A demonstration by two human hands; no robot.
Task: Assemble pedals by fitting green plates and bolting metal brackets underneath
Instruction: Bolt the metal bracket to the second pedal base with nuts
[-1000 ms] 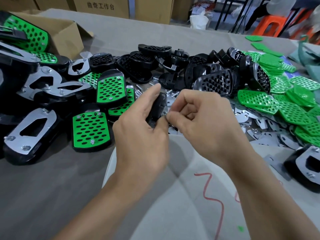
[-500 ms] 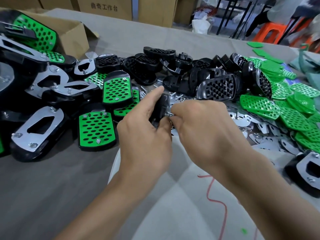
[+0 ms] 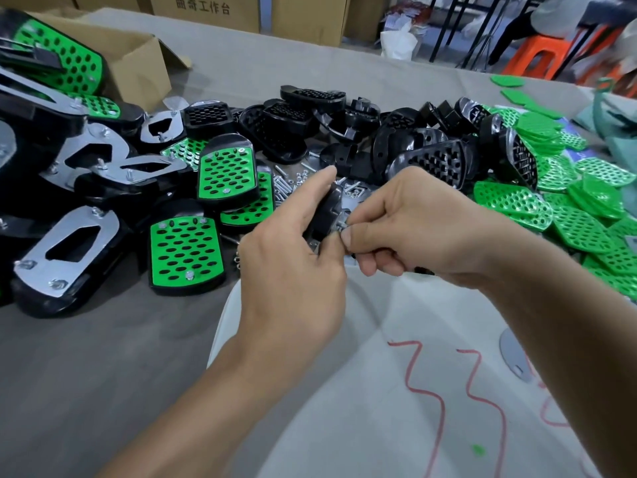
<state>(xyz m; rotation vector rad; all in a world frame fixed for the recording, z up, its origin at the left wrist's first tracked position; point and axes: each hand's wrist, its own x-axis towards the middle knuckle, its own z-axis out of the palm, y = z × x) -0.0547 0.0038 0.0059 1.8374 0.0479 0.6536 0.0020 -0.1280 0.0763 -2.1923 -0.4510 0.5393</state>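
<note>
right hand (image 3: 424, 229) pinches a small bolt (image 3: 341, 225) between thumb and forefinger against the black pedal (image 3: 327, 215), which the left hand (image 3: 293, 281) grips edge-on. just beyond the grip lie loose bolts (image 3: 293, 181); finished pedals (image 3: 186, 253) to its left, green plates (image 3: 517, 205) right.

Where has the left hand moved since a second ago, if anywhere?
No. The left hand, gripping a black pedal, stays just right of the flat green pedal.

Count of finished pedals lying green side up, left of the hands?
5 clear: front pedal, raised pedal behind it, covered pedal under that, far-left pedal, top-left pedal by the cardboard box. A half-hidden green face may be a sixth; more may be buried.
</note>
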